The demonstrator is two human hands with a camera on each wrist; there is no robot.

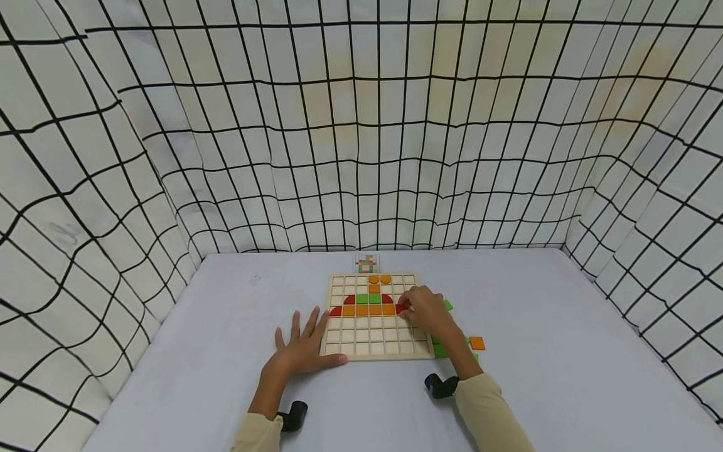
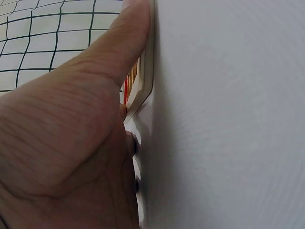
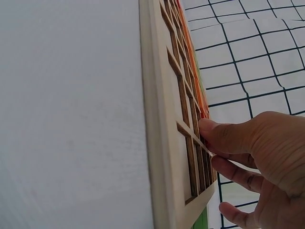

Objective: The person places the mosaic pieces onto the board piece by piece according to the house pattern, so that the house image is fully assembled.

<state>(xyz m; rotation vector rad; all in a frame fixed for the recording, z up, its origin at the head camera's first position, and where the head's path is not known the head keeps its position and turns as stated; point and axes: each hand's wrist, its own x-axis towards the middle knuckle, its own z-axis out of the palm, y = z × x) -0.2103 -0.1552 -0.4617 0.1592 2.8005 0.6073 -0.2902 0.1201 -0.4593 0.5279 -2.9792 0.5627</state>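
Observation:
A wooden grid board lies on the white table. Across one of its rows runs a line of orange square tiles, with a red rounded tile at its left end. Above that sit green square tiles between two red rounded ones. At the row's right end my right hand pinches another red tile at its cell; the fingertips partly hide it. My left hand lies spread at the board's near left corner, its thumb along the front edge.
Behind the board stands a small pattern card. Loose green tiles and an orange tile lie to the right, partly under the right forearm. Orange round tiles sit in the board's far row. A white wall with black grid lines rises behind the table.

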